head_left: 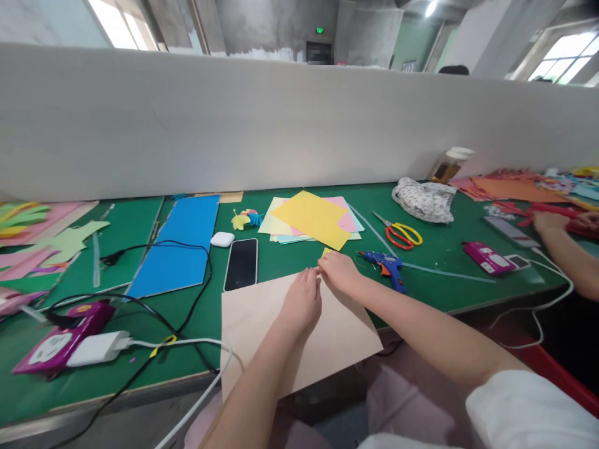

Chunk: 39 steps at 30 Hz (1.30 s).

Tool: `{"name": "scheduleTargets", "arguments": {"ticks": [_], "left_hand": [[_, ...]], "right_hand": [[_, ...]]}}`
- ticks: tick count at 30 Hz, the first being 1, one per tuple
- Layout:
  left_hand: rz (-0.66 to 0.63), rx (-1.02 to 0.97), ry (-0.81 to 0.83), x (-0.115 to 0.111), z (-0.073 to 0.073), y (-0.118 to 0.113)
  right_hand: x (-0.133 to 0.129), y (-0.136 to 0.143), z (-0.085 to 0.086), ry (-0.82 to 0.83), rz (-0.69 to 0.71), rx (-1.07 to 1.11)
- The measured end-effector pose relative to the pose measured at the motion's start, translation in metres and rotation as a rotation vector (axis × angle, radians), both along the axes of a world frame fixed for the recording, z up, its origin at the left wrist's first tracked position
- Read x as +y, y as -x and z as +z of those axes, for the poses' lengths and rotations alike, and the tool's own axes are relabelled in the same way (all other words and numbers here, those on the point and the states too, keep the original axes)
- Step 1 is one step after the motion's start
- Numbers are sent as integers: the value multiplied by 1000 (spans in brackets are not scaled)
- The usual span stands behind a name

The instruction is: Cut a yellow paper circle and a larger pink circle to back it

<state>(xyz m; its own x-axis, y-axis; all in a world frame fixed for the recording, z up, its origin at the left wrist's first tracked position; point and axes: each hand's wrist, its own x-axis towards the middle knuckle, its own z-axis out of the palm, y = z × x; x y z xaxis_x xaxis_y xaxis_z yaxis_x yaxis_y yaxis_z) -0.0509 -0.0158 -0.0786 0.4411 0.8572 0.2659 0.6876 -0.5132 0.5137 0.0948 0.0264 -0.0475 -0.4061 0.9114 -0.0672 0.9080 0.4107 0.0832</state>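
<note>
A large pale beige sheet [255,330] lies at the front edge of the green table, part of it over the edge. My left hand [304,296] rests at its upper part, fingers pressed together. Touching it fingertip to fingertip, my right hand [339,271] is closed at the sheet's far edge. A small yellow paper piece [326,251] shows just beyond my right fingers; what the fingertips pinch is too small to make out. Behind the hands is a stack of coloured paper with a yellow sheet [309,215] on top. A blue glue gun [386,265] lies right of my right hand.
Left of the sheet are a phone [242,265], a white earbud case [222,239], a blue board [180,243], cables and a purple power strip [70,337]. Scissors [402,236], a cloth bundle [423,199] and a jar [452,165] stand or lie right. Another person's hand [555,227] is at far right.
</note>
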Motion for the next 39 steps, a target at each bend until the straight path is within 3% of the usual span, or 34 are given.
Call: {"name": "scheduleTargets", "arguments": {"ticks": [25, 33, 39], "left_hand": [[92, 3, 67, 2, -2, 3], [177, 189, 17, -3, -9, 11], [168, 311, -18, -9, -16, 11]], "right_hand": [[-13, -12, -29, -262, 224, 146], [-11, -14, -30, -398, 264, 202], [-15, -17, -37, -476, 317, 262]]}}
